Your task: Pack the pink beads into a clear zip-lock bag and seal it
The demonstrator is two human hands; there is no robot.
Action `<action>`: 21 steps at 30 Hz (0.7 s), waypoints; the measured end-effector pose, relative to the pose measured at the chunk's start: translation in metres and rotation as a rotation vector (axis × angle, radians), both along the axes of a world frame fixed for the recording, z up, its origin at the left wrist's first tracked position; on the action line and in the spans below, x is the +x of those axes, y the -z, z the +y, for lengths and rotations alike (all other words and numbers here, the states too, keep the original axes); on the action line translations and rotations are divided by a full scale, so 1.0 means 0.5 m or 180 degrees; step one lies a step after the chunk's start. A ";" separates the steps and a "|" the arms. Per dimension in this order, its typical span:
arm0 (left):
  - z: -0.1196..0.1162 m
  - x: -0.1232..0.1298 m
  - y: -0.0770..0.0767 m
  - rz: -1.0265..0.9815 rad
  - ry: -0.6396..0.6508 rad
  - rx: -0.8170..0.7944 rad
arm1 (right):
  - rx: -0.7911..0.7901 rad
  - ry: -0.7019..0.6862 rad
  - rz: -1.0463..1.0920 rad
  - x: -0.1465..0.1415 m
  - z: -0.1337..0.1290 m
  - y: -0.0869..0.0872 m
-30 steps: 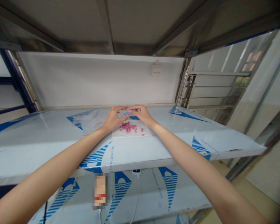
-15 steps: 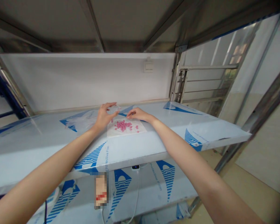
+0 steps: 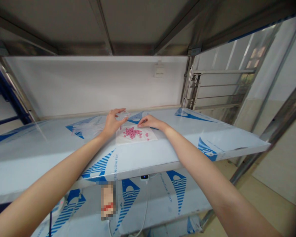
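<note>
My left hand [image 3: 113, 121] is closed around the sides of a small clear container [image 3: 123, 115], held just behind the pink beads. My right hand [image 3: 148, 121] is at the back right of the beads with thumb and fingers pinched together; whatever may be between the fingertips is too small to make out. Many pink beads [image 3: 132, 132] lie heaped on a white sheet [image 3: 123, 140], with several scattered toward its right side. Left of my left hand lies crumpled clear plastic [image 3: 90, 129].
The film-covered shelf [image 3: 148, 155] has a metal panel [image 3: 133, 26] overhead and a wall with a switch [image 3: 159, 70] behind. Below the front edge are a white device [image 3: 144, 177] with a cable and a blurred-out object [image 3: 108, 201]. Metal posts stand at both sides.
The whole view has shifted slightly, moving the scene a little to the right. My right hand's fingertips are slightly lower, near the sheet's back edge. My left hand still holds the clear container.
</note>
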State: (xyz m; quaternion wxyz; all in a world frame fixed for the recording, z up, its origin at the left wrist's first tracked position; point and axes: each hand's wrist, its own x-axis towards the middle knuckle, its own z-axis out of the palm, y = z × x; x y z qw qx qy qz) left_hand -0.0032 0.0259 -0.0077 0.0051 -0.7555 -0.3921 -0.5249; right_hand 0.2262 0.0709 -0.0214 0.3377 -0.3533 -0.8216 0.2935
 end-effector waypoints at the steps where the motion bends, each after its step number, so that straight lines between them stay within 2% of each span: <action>1: 0.000 0.001 0.000 0.0031 0.0002 -0.0008 | 0.0016 0.0052 0.0239 -0.003 -0.003 -0.004; 4: -0.003 0.005 0.003 0.0200 0.0041 -0.0035 | 0.0113 0.0141 0.0975 -0.019 -0.012 -0.016; 7: -0.007 0.011 0.007 0.0343 0.0118 -0.0022 | 0.0301 0.0256 0.1295 -0.042 -0.022 -0.022; 16: 0.003 0.019 0.025 0.0601 0.0134 0.0168 | 0.0653 0.0251 0.1008 -0.073 -0.046 -0.015; 21: 0.000 0.016 0.020 0.0492 0.0100 0.0072 | 0.0634 0.0265 0.0996 -0.067 -0.041 -0.021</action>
